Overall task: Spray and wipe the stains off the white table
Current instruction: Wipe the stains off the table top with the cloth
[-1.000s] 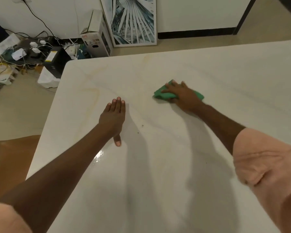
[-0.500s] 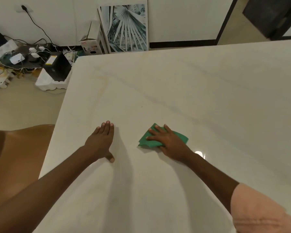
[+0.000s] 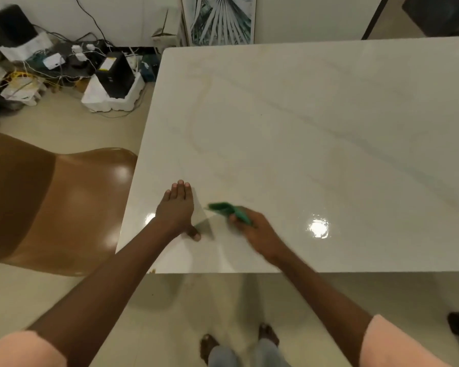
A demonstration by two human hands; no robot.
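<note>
The table (image 3: 316, 133) had a glossy white top with faint grey and tan veins like marble, square-cornered, and a bright lamp glare sat on it near the near edge. The left hand (image 3: 176, 211) lay flat on the top close to the near left corner, fingers straight and together, thumb spread out to the side, holding nothing. Just beside it, toward the middle of the near edge, the right hand (image 3: 252, 229) gripped a green cloth (image 3: 229, 210), its fingers curled round the folded fabric. The cloth looked soft and thin, bunched into a narrow wedge whose free end stuck out toward the left hand and seemed lifted off the surface, casting a small dark shadow below; motion blur made it unclear whether any part touched the top. Both forearms were bare, with pale pink sleeves (image 3: 398, 343) at the lower corners. A smooth, shiny brown chair (image 3: 72, 202) with a rounded seat stood against the left edge of the table. Beyond the far left corner lay a tangle of cables and chargers (image 3: 51, 62) on the beige floor, a black box (image 3: 115, 75) in white foam, and a framed palm-leaf picture (image 3: 220, 19) leaning on the wall
</note>
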